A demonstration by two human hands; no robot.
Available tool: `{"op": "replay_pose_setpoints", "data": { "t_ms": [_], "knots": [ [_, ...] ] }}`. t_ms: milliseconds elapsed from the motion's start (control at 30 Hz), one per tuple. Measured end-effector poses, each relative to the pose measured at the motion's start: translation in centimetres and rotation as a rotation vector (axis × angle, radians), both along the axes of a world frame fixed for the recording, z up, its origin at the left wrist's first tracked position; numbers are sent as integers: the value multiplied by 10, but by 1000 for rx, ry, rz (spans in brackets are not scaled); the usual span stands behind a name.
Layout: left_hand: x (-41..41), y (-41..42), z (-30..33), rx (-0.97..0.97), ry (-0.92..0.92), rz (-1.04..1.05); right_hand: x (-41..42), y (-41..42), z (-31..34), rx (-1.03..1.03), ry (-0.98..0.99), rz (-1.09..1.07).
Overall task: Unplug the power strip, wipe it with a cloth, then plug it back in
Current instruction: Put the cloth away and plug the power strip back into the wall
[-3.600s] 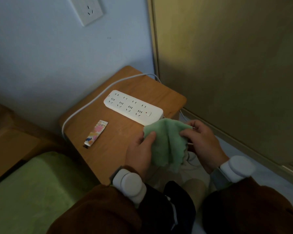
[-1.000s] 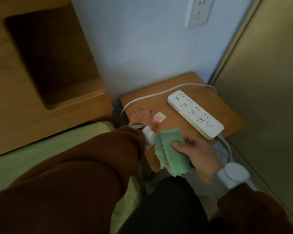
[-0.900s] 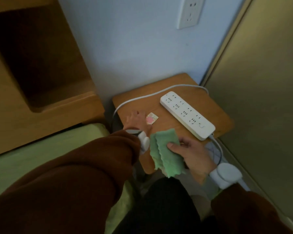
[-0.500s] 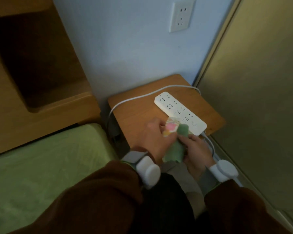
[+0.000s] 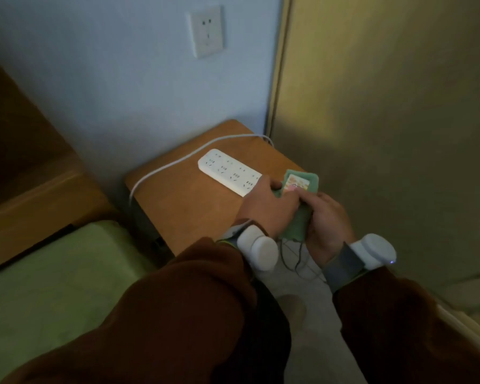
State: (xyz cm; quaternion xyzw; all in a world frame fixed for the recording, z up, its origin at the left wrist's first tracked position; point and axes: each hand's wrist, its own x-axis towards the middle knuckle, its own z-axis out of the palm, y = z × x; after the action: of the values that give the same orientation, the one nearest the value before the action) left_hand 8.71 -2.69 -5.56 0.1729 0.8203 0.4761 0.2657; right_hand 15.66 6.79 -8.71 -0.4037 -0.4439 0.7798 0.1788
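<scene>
A white power strip (image 5: 227, 171) lies diagonally on the small wooden table (image 5: 189, 200); its white cable (image 5: 166, 170) loops off the table's left and back edges. The wall outlet (image 5: 207, 31) above has nothing plugged in. My left hand (image 5: 266, 209) and my right hand (image 5: 326, 220) are together at the strip's near end, both gripping the green cloth (image 5: 299, 217). A small colourful packet (image 5: 296, 184) rests on the cloth under my fingertips. The strip's near end is hidden behind my left hand.
A green mattress (image 5: 47, 275) lies at the lower left beside a wooden bed frame (image 5: 34, 189). A tall olive panel (image 5: 385, 120) stands right of the table. Thin dark wires (image 5: 297, 259) hang below my hands.
My left hand reached to the packet on the table, picked it up and brought it onto the cloth. Both hands have since moved right, to the strip's near end.
</scene>
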Motion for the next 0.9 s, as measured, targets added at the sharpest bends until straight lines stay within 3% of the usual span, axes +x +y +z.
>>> {"op": "replay_pose_setpoints", "data": {
  "t_ms": [200, 533, 733, 900],
  "knots": [
    [45, 91, -20, -103, 129, -118, 54, 71, -27, 3, -83, -89],
    [201, 256, -109, -207, 48, -402, 231, 207, -90, -188, -225, -225],
    [306, 313, -162, -250, -215, -595, 357, 239, -133, -221, -306, -467],
    [387, 350, -231, -452, -597, -710, 453, 252, -185, -244, -389, -696]
  ]
}}
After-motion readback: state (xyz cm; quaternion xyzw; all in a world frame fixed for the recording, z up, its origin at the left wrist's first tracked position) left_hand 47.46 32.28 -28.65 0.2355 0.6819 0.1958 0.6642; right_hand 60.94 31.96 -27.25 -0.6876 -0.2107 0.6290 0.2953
